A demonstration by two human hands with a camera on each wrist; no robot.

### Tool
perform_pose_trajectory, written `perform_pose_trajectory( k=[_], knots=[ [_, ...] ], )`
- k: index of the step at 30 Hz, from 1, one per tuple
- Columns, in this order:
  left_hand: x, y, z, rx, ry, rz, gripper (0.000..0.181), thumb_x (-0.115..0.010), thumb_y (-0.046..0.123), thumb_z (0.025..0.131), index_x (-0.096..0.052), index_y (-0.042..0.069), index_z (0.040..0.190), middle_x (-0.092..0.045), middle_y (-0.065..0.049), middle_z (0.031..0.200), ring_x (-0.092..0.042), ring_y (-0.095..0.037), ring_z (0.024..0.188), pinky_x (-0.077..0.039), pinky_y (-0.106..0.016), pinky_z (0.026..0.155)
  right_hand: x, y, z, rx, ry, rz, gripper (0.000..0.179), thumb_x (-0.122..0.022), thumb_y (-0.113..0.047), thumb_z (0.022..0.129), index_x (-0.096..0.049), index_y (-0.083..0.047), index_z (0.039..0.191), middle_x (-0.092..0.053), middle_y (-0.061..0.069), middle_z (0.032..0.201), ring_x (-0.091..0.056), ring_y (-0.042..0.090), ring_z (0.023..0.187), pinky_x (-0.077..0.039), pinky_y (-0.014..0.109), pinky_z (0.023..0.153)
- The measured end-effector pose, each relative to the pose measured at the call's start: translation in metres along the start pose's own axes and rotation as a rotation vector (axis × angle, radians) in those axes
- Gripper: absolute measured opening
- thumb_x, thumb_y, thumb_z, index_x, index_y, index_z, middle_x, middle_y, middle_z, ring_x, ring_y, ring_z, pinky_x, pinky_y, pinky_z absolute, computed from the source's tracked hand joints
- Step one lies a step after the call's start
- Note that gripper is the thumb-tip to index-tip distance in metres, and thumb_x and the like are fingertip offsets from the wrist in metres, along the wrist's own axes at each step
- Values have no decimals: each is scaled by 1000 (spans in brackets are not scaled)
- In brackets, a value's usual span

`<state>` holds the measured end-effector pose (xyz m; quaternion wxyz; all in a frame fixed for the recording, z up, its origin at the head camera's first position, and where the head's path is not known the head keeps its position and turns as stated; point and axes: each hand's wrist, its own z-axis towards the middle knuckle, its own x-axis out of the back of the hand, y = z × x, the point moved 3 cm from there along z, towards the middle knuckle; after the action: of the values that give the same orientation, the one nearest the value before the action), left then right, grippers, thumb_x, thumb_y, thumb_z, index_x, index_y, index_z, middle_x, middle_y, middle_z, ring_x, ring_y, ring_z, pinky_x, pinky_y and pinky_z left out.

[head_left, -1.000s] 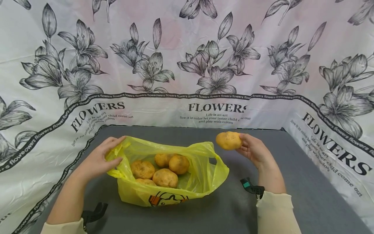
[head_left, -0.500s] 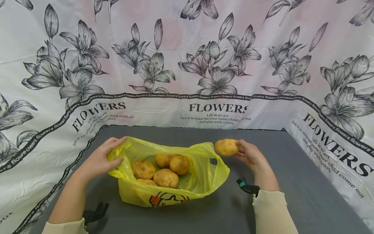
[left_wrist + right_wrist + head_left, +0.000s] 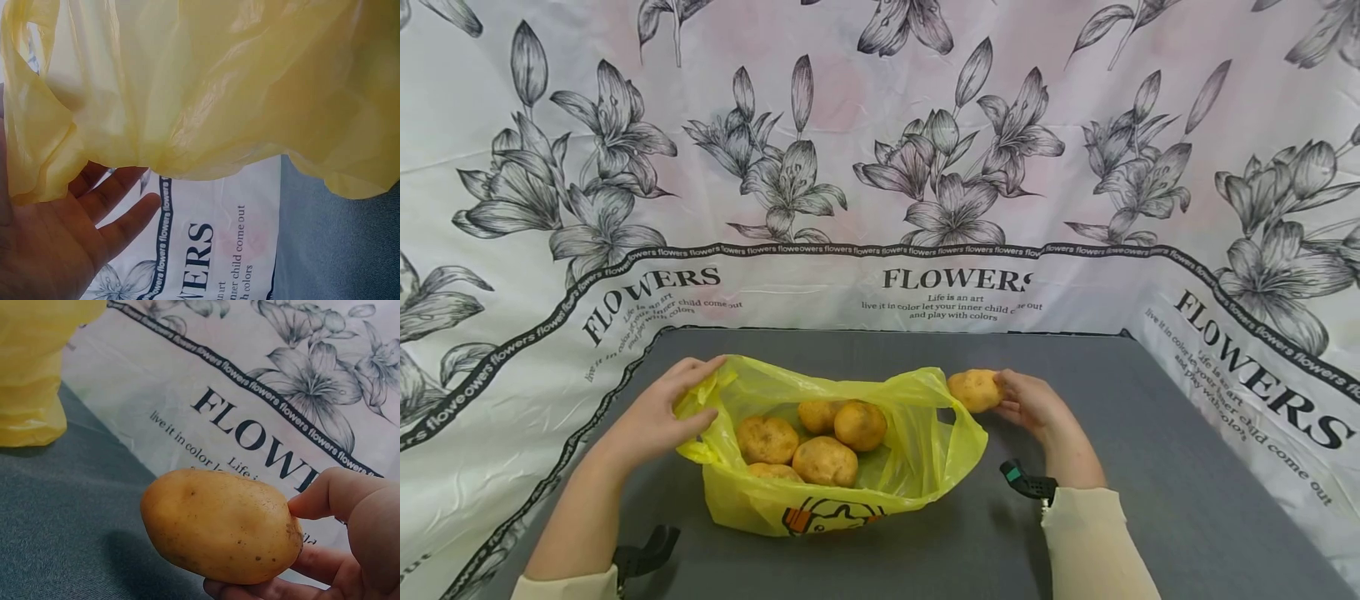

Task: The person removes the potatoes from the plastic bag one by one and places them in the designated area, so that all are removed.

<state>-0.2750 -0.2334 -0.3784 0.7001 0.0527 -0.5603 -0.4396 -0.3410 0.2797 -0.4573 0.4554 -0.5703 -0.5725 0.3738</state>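
Well, R fingers [image 3: 320, 561] pinching a potato [image 3: 219, 525] by far R rim of yellow bag [image 3: 745, 504] w/ more potatoes [image 3: 825, 461] inside, L fingers [image 3: 128, 226] spread, touching bag's L edge, grey counter [image 3: 955, 558] below.

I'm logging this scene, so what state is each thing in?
Yellow bag: open at the top, creased
Potatoes inside: five showing, unpeeled
Held potato: unpeeled, raised, outside the bag
Left hand: holds the bag's left edge
Right hand: grips the held potato's end
Floral cloth: hung up, wrinkled
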Motion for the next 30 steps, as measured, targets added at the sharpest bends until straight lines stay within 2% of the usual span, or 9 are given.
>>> perform_pose_trajectory(
  k=[8,16,19,25,30],
  knots=[
    [1,-2,0,-9,4,5,66,-71,6,94,-46,5,154,-54,-5,125,-49,-12,99,-48,-30,75,-5,3,2,-9,16,-32,64,-55,-24,101,-36,11,152,-40,31,150,-60,30,117,-53,37,96],
    [0,-3,-1,6,1,-1,65,-71,7,93,-46,4,154,-55,-5,125,-49,-13,98,-49,-31,75,-8,9,3,-10,31,-62,63,-56,-24,100,-40,12,149,-45,29,143,-63,22,103,-56,34,91],
    [1,-3,-2,20,2,-5,65,-71,7,94,-46,5,154,-54,-5,126,-49,-14,99,-50,-30,76,-8,11,3,7,45,-88,63,-55,-26,102,-41,12,149,-46,29,143,-62,25,108,-55,35,93],
    [1,-2,-1,14,5,-10,66,-71,6,93,-46,5,154,-54,-6,125,-50,-14,98,-50,-30,74,-4,8,3,49,91,-149,59,-50,-27,106,-42,12,150,-42,32,151,-51,37,131,-47,44,105],
    [0,-1,-1,23,-4,-9,66,-70,6,93,-45,5,155,-54,-7,126,-50,-15,98,-51,-30,74,-3,8,3,74,128,-197,56,-49,-28,107,-45,9,149,-43,29,151,-50,38,133,-45,46,107]
  ],
)
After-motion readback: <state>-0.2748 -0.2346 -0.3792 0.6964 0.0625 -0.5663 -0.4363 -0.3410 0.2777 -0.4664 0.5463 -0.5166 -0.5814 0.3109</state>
